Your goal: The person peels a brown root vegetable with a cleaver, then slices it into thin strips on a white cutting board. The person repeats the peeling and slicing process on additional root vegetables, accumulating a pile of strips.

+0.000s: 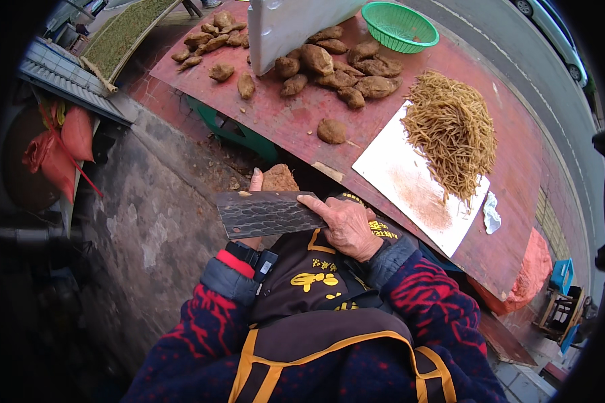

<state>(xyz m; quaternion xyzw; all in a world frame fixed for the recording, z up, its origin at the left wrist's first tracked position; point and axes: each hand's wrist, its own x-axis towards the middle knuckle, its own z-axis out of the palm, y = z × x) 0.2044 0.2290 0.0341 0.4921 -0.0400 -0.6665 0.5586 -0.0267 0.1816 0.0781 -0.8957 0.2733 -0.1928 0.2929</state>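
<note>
In my right hand (350, 226) is a dark cleaver (267, 214) with a hammered-looking blade. The index finger of that hand stretches along the blade's upper edge. Behind the blade, my left hand (256, 181) holds a rough brown tuber (281, 179), its thumb upright against the tuber's side. The blade hides most of that hand and the tuber's lower part. Whether the cutting edge touches the tuber cannot be seen. A small pale scrap (244, 193) sticks to the cleaver. Both hands are above my lap, over a dark apron (302, 262) with yellow writing.
On the red table (292, 121) lie brown tubers (338, 78), a single tuber (331, 131) near the edge, and a white cutting board (378, 156) under a heap of thin brown strips (451, 131). A green basket (401, 30), white foam panel (282, 30) and crumpled tissue (491, 214) are there too.
</note>
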